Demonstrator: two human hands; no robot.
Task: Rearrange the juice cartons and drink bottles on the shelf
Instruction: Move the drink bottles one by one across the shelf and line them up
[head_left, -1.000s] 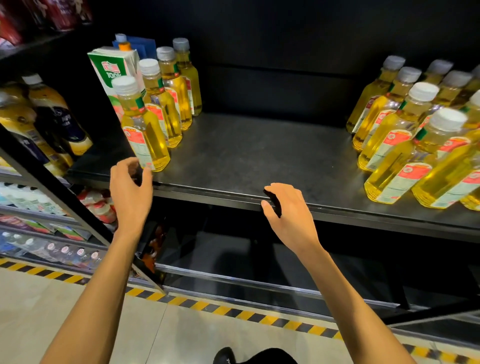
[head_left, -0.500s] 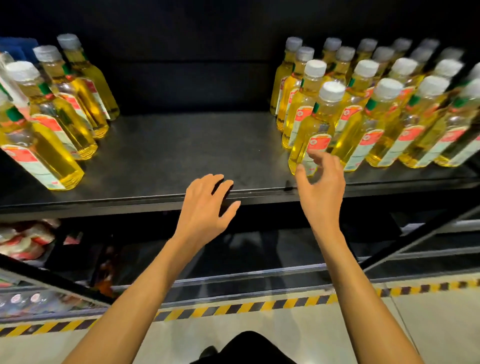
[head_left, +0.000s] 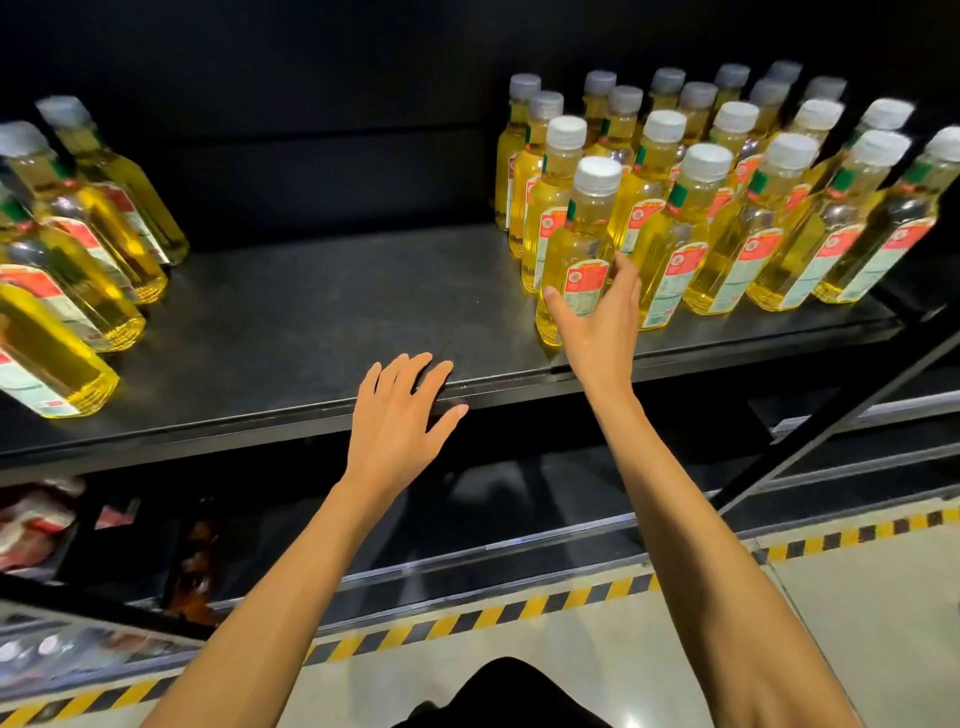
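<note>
Yellow front bottle between right grip's fingers.

Yellow-black hazard tape stripes the pale floor below red packets.

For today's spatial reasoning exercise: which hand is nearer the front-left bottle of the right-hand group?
Right. The right hand is open around the front-left bottle, at its lower label; the left hand rests on the shelf edge, well left of it.

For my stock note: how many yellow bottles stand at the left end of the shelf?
4 bottles in one row: back, second, third, front. The picture edge may hide more.
</note>
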